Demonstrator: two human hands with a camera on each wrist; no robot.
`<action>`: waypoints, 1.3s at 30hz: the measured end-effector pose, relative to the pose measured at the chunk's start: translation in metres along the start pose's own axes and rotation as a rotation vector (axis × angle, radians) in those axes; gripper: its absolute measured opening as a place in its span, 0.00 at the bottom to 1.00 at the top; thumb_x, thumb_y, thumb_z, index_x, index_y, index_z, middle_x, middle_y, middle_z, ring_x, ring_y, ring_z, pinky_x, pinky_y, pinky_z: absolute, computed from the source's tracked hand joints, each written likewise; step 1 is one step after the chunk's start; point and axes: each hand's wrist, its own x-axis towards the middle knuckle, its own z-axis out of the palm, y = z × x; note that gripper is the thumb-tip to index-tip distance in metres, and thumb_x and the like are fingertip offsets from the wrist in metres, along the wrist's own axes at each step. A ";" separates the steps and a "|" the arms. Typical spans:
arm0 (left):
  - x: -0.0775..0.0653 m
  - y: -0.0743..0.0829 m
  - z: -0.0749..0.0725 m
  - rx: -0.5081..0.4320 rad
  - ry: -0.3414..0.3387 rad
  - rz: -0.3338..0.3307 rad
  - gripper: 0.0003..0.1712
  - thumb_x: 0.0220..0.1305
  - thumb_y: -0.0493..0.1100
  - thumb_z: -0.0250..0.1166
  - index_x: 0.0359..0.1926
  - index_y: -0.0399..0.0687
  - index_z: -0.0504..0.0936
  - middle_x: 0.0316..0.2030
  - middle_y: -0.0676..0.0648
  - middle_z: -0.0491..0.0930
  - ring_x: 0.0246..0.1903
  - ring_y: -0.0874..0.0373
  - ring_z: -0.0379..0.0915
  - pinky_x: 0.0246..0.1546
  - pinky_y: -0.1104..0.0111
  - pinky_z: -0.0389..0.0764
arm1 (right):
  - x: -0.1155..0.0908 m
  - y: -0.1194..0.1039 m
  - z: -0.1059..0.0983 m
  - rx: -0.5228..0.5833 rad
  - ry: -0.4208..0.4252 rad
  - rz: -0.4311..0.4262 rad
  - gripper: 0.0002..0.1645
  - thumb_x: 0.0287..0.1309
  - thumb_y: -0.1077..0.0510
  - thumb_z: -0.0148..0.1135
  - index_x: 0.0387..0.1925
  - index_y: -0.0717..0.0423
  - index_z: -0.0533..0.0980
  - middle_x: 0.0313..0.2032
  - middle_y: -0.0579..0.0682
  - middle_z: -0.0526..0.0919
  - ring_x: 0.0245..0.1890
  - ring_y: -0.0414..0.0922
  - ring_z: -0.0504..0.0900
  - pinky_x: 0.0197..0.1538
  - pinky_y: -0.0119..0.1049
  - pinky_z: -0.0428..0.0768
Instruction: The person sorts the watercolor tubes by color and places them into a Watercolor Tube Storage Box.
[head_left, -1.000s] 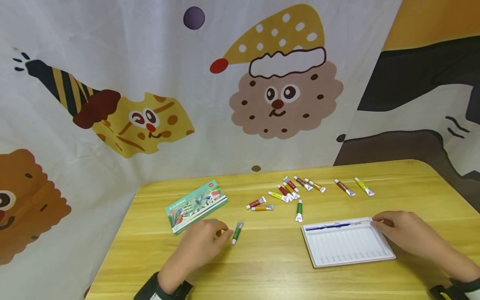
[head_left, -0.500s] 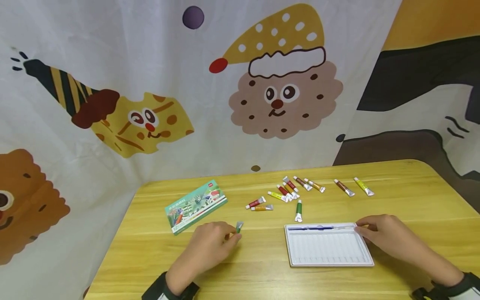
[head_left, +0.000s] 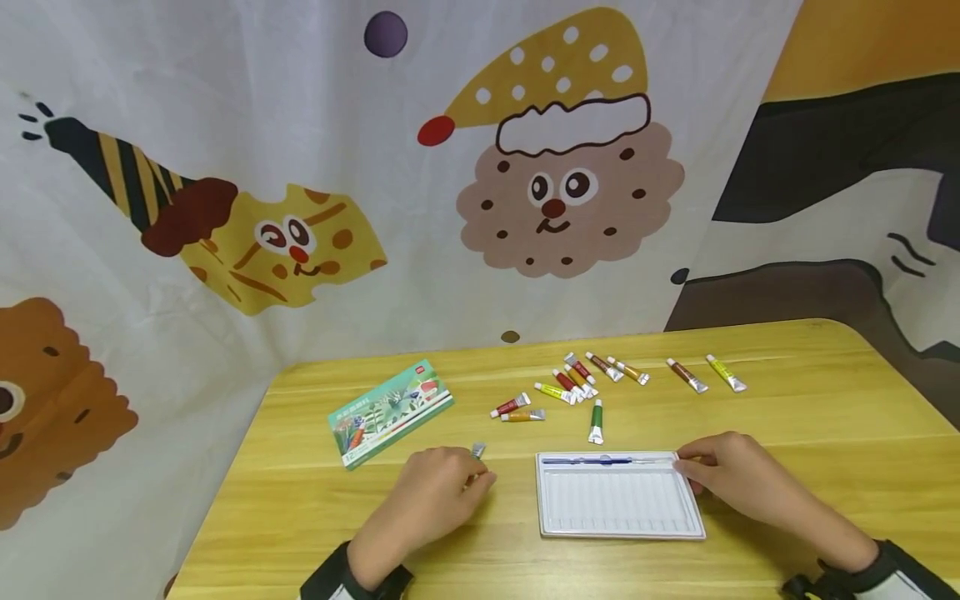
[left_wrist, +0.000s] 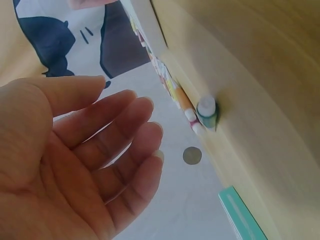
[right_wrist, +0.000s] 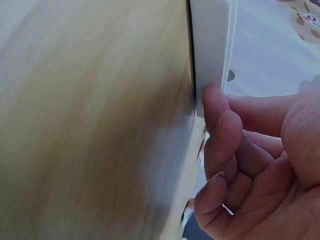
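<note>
In the head view, my right hand (head_left: 738,475) pinches the far right corner of a white plastic paint tray (head_left: 618,500) lying flat on the table. A slim blue paintbrush (head_left: 585,460) lies in the tray's far groove. The right wrist view has my thumb and index finger at the edge of the tray (right_wrist: 212,45), the other fingers curled below. My left hand (head_left: 442,492) hovers left of the tray, mostly hiding a small green paint tube (head_left: 477,450). In the left wrist view, its fingers curve loosely around nothing, apart from the green tube (left_wrist: 207,112).
A green paint box (head_left: 390,412) lies at the left. Several paint tubes are scattered behind the tray, among them another green tube (head_left: 596,421), an orange tube (head_left: 522,416) and a yellow tube (head_left: 725,372). A printed curtain (head_left: 420,283) hangs behind the table.
My right hand has slid the tray leftward across the table, and the tray has turned straighter. The left hand has shifted right, over the green tube.
</note>
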 end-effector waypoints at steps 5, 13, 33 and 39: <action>0.004 0.006 0.002 0.010 -0.042 0.003 0.09 0.71 0.46 0.69 0.34 0.52 0.92 0.24 0.61 0.80 0.24 0.70 0.69 0.29 0.70 0.73 | 0.002 -0.009 0.008 0.048 -0.028 0.011 0.14 0.69 0.61 0.66 0.50 0.68 0.84 0.22 0.43 0.82 0.21 0.41 0.75 0.23 0.32 0.73; 0.010 0.014 0.006 0.051 -0.155 -0.009 0.21 0.73 0.46 0.67 0.19 0.57 0.79 0.14 0.60 0.64 0.18 0.65 0.61 0.23 0.69 0.64 | 0.007 -0.020 0.018 0.070 -0.046 -0.019 0.11 0.68 0.61 0.67 0.47 0.63 0.86 0.20 0.43 0.80 0.18 0.42 0.74 0.21 0.32 0.71; 0.014 0.014 0.016 0.133 -0.183 -0.036 0.27 0.72 0.45 0.68 0.14 0.56 0.71 0.14 0.58 0.60 0.16 0.64 0.57 0.20 0.70 0.59 | 0.018 -0.035 0.027 0.100 -0.056 -0.036 0.11 0.69 0.62 0.66 0.47 0.66 0.86 0.20 0.44 0.79 0.19 0.43 0.74 0.22 0.31 0.69; 0.019 0.011 0.017 0.135 -0.156 -0.034 0.26 0.71 0.45 0.68 0.14 0.54 0.73 0.15 0.58 0.61 0.16 0.64 0.58 0.20 0.71 0.59 | 0.019 -0.036 0.027 0.108 -0.053 -0.043 0.11 0.69 0.63 0.65 0.47 0.66 0.85 0.19 0.45 0.79 0.20 0.43 0.75 0.22 0.32 0.70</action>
